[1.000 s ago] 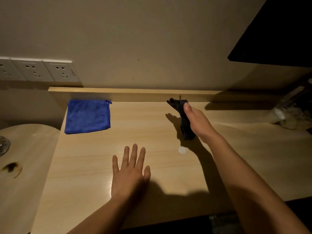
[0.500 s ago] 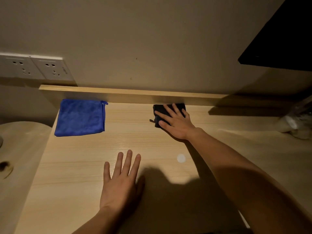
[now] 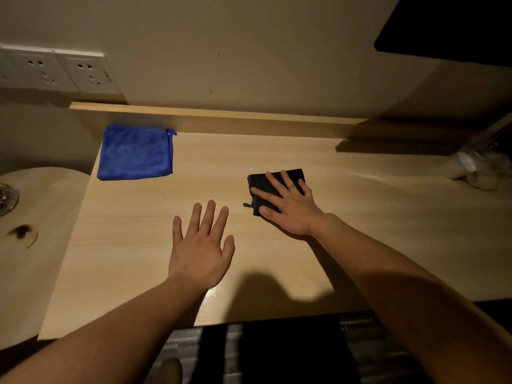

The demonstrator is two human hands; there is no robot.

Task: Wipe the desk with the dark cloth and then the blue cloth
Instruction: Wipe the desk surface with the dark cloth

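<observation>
Now we press our right hand point(image 3: 288, 206), fingers spread, flat on the dark cloth point(image 3: 261, 187) right of the blue cloth point(image 3: 135, 152); left hand point(image 3: 201, 248) open wide on the desk point(image 3: 124, 231).

Dark cloth point(image 3: 259, 184) under right hand point(image 3: 291, 206); blue cloth point(image 3: 135, 152) far left on desk point(image 3: 388, 231).

The desk point(image 3: 360, 231) is pale wood-grain laminate, smooth, with a soft sheen near its front edge. The blue cloth point(image 3: 135, 153) is plush, matt microfibre with a stitched hem. The dark cloth point(image 3: 259, 184) looks like the same matt fabric, though it is too dim to be sure. The wall sockets point(image 3: 58, 70) are smooth white plastic. The side table point(image 3: 36, 245) is lighter wood with a dark scorch-like mark.
</observation>
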